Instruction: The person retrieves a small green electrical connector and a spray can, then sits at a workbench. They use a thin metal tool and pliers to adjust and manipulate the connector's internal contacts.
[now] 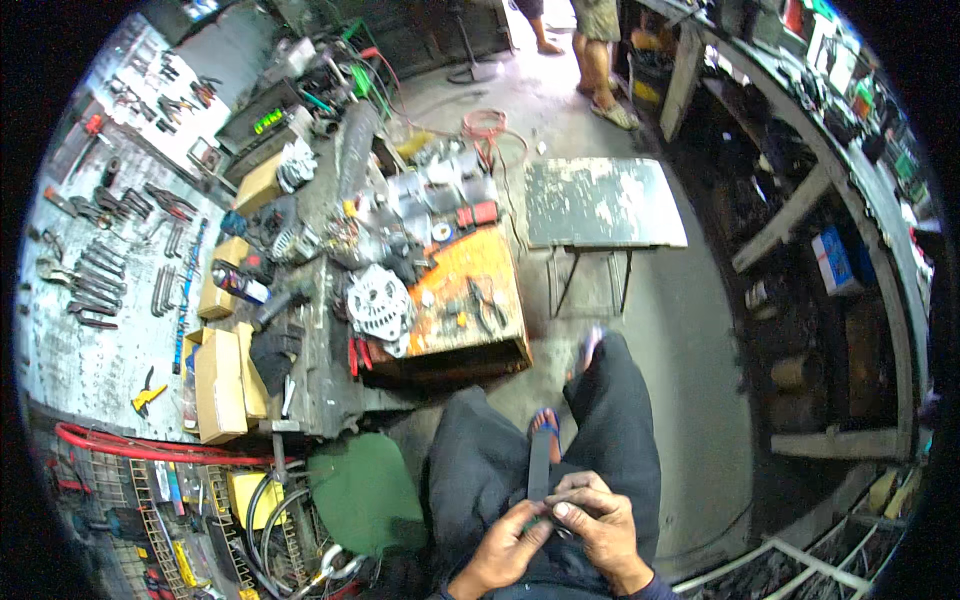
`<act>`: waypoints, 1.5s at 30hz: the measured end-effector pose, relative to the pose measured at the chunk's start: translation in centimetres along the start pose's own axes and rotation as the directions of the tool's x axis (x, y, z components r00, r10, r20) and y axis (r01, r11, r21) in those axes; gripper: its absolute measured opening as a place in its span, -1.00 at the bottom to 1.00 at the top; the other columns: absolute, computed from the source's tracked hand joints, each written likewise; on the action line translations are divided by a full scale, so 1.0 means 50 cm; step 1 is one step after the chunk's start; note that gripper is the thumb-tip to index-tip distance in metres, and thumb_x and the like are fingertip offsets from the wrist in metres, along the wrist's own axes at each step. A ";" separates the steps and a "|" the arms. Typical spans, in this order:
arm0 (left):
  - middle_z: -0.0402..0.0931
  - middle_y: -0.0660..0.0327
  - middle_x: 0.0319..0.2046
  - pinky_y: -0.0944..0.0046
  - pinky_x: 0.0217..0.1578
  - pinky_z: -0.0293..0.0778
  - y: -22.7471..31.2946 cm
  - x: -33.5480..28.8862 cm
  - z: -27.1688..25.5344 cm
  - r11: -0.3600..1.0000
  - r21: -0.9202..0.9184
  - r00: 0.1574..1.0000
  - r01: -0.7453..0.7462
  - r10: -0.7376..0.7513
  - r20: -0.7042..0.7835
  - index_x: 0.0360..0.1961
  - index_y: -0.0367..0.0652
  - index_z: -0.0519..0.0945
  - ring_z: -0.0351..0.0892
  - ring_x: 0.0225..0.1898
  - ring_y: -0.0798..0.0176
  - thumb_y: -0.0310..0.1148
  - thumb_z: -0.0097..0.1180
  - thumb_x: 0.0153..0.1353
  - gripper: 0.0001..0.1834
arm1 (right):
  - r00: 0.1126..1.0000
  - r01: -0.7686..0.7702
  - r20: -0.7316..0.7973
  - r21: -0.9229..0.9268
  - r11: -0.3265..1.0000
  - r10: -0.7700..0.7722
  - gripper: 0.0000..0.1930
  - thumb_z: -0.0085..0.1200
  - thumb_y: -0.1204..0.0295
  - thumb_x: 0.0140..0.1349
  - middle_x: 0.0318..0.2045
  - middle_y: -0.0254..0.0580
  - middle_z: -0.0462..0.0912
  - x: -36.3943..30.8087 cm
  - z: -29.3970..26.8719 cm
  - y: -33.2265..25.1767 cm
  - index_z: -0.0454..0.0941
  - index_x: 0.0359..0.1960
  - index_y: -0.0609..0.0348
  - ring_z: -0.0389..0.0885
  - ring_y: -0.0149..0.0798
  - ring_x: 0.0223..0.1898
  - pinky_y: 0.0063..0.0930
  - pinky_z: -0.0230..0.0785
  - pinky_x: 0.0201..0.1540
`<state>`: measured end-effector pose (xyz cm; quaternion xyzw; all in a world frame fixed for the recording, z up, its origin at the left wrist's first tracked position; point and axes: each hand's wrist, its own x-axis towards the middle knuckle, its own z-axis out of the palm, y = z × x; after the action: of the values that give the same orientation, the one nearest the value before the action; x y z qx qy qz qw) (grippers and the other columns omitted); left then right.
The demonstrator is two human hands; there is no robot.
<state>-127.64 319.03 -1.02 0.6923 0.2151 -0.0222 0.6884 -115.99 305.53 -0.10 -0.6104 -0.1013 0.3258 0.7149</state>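
Note:
My left hand (506,550) and my right hand (604,528) meet over my lap, fingers closed in a pinch around something small and dark. The fingers cover most of it, so its kind cannot be made out. A flat dark grey strip (540,466) extends forward from between the hands, above my dark trousers. Its near end is hidden at the fingertips, and which hand grips it is unclear.
Ahead left, an orange-stained bench (472,300) bears a round metal alternator housing (380,302) and loose parts. A worn-topped stool (605,205) stands ahead. Tools hang on the left wall board (140,340). A green seat (366,492) is beside me; a person's legs (597,65) show far off.

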 end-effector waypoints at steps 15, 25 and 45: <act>0.59 0.32 -0.31 0.49 -0.49 0.47 0.161 0.331 0.017 0.672 -0.573 0.883 0.470 -0.352 0.311 0.01 -0.27 0.63 0.54 -0.47 0.52 -0.19 0.02 0.56 -0.66 | 0.858 -0.259 -0.338 0.369 0.893 0.388 -0.86 0.22 0.54 0.31 -0.49 -0.14 0.63 0.295 -0.136 -0.132 0.62 -0.19 0.38 0.58 -0.30 -0.53 -0.45 0.51 -0.44; 0.64 0.20 -0.22 0.28 -0.26 0.68 0.183 0.340 -0.150 0.501 -0.829 0.863 0.250 -0.503 -0.043 0.18 -0.30 0.59 0.65 -0.33 0.36 -0.36 0.13 0.47 -0.65 | 0.983 0.169 0.180 -0.837 0.521 -0.030 -0.50 0.40 0.30 0.16 0.13 0.34 0.48 0.613 -0.003 0.139 0.57 0.10 0.24 0.54 0.31 0.12 -0.03 0.46 0.16; 0.52 0.26 -0.38 0.26 -0.44 0.62 0.108 0.250 -0.182 0.225 -0.974 0.913 0.015 -0.399 -0.078 -0.01 -0.15 0.54 0.58 -0.44 0.34 -0.14 0.01 0.55 -0.71 | 0.791 -0.611 0.032 -0.009 0.792 0.611 -0.66 0.01 0.30 0.35 -0.10 0.05 0.60 0.772 0.143 0.113 0.64 -0.20 0.41 0.66 -0.04 -0.28 -0.09 0.73 -0.21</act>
<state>-116.92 331.35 0.46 0.0867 0.3807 0.1300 0.9114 -92.22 334.29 -13.49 -0.6043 0.0897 0.5492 0.5702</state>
